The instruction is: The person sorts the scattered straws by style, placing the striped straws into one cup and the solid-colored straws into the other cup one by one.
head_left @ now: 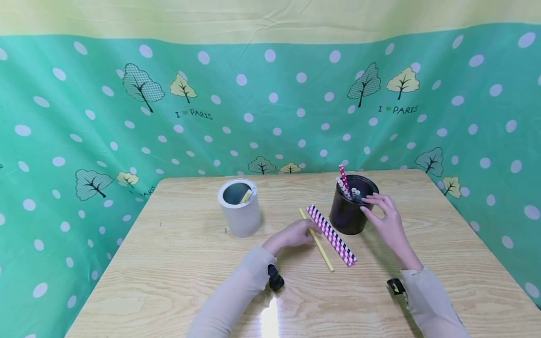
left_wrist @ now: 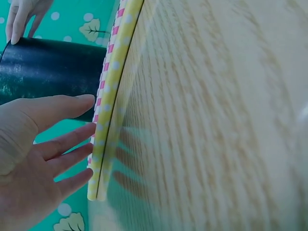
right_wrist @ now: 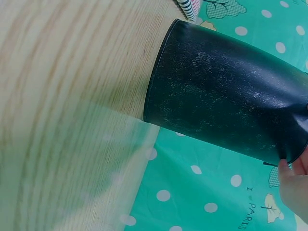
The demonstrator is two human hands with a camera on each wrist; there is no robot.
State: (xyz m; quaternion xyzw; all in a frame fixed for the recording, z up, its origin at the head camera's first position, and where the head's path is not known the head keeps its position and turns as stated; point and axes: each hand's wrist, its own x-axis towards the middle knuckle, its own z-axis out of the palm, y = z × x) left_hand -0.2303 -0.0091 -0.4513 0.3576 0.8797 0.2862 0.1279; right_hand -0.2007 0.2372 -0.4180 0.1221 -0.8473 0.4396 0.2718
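My left hand [head_left: 297, 233] reaches over a yellow straw [head_left: 323, 253] with pale dots. In the left wrist view its fingers are extended, the tips at the straw and the thumb held apart. Pink-and-white checked straws [head_left: 338, 244] lie right alongside, one with black marks. My right hand [head_left: 386, 218] holds the rim of a black cylindrical cup [head_left: 347, 217], thumb outside and fingers over the edge. Several patterned straws [head_left: 343, 180] stand in that cup. How far the right fingers reach inside is hidden.
A white cylindrical cup [head_left: 243, 218] stands at the left on the wooden table [head_left: 169, 263], a yellow straw [head_left: 245, 196] and a pale one inside it. Green dotted cloth [head_left: 270, 108] hangs along the back and sides. A black wrist device [head_left: 275, 278] sits on the left sleeve.
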